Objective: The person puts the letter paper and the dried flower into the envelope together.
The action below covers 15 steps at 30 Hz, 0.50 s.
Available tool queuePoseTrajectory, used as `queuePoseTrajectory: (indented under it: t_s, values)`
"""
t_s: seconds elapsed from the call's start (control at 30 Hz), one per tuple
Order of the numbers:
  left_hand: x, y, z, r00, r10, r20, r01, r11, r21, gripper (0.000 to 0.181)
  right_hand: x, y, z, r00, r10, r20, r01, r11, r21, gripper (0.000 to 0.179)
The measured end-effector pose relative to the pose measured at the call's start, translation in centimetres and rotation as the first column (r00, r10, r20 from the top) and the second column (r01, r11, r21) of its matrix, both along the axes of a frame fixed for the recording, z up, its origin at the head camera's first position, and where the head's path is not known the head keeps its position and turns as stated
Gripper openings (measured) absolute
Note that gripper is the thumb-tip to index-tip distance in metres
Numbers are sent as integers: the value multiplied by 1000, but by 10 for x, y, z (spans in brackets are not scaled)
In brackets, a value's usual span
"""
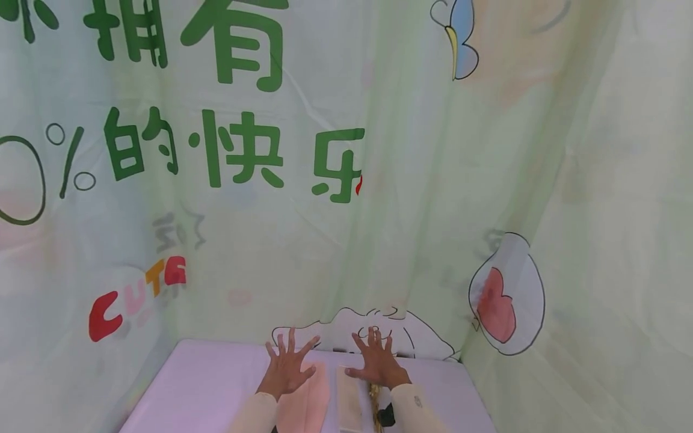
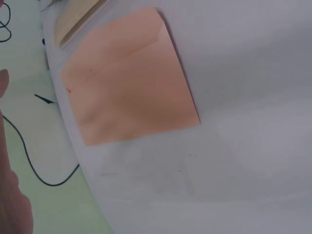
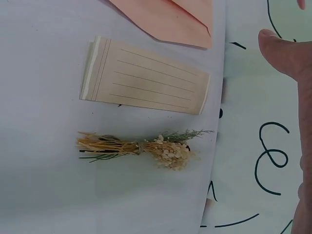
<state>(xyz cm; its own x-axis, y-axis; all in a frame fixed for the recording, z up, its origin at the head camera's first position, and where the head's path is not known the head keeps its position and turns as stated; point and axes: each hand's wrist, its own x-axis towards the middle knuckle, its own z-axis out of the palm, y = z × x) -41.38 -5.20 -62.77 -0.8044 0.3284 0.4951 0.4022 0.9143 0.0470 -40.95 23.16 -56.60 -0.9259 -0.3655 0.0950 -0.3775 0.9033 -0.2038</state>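
Both hands hover over the table with fingers spread and nothing in them. My left hand (image 1: pixel 287 368) is above and beside a peach envelope (image 2: pixel 131 90), which lies with its flap side partly visible. My right hand (image 1: pixel 379 364) is over the far ends of a folded sheet of lined cream paper (image 3: pixel 151 75) and a tied bunch of dried flowers (image 3: pixel 165 148). The paper lies between the envelope and the flowers. At the edge of each wrist view, only part of the left hand (image 2: pixel 17 200) and right hand (image 3: pixel 287 53) shows.
A white-lilac table (image 1: pixel 206 385) stands against a hanging curtain (image 1: pixel 422 228) printed with green characters and drawings. The curtain surrounds the back and both sides. A small black item (image 1: pixel 387 415) shows beside the right sleeve.
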Motion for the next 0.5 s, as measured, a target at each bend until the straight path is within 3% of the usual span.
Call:
queuePoseTrajectory:
  t_s: [0.23, 0.4, 0.47, 0.5]
  values:
    - [19, -1, -1, 998, -45, 52, 43, 998, 48, 74, 0, -4, -11, 998, -13, 64, 15, 999, -29, 96]
    - [24, 2, -14, 997, -17, 76, 15, 1000, 25, 65, 7, -7, -19, 993, -18, 116, 25, 998, -63, 88]
    - [33, 3, -12, 994, -9, 107, 5, 999, 36, 61, 9, -8, -25, 991, -8, 133, 18, 997, -77, 86]
    - [42, 3, -4, 991, -13, 134, 5, 998, 59, 59, 10, -8, -28, 989, 0, 145, 13, 996, -88, 86]
